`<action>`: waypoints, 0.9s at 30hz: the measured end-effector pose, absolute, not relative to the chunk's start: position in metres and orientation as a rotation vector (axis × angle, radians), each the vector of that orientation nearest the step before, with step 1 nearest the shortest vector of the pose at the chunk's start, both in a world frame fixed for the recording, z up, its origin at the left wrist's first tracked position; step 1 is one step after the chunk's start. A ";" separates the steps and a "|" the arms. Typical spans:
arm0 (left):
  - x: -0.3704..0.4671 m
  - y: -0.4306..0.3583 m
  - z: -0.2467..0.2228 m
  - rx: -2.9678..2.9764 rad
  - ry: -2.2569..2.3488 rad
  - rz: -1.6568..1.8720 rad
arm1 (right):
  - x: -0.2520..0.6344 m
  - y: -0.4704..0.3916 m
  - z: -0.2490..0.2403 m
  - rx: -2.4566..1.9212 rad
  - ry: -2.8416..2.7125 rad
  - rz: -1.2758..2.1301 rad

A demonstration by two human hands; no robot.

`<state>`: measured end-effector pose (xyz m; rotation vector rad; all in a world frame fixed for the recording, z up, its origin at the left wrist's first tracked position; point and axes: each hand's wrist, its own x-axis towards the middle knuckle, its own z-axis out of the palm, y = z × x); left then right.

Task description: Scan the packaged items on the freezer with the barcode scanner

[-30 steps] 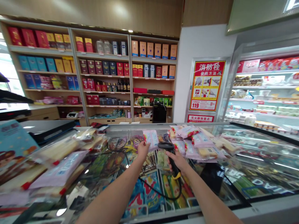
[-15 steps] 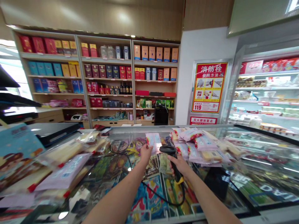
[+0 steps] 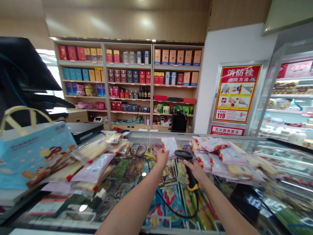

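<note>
Two grips, two shapes!
My left hand (image 3: 162,158) pinches a flat plastic packet (image 3: 171,146); my right hand (image 3: 196,172) wraps a slim-handled black scanner (image 3: 184,154).

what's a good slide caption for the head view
Left hand holds a pink packet beside the scanner in the right hand, over a glass-topped case.

Ahead of you, right side: red-and-yellow poster (image 3: 237,93) reads 消防栓, below it 使用方法, with 119 at lower left; smaller captions unreadable. Sign (image 3: 227,130) right under it reads 灭火器放置点. To your left, blue bag (image 3: 36,153) carries capitals starting "TIANS", rest blurred. Packet (image 3: 170,146) in your left hand (image 3: 161,157) has blue print, too small to read. Lettering on shelf boxes (image 3: 126,76): same, you can't make it out reliably.
</note>
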<state>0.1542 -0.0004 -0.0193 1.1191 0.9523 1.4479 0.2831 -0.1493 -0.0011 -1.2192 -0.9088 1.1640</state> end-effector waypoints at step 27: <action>-0.154 0.020 0.041 1.201 1.763 1.746 | 0.038 -0.079 0.039 -0.950 -1.191 1.451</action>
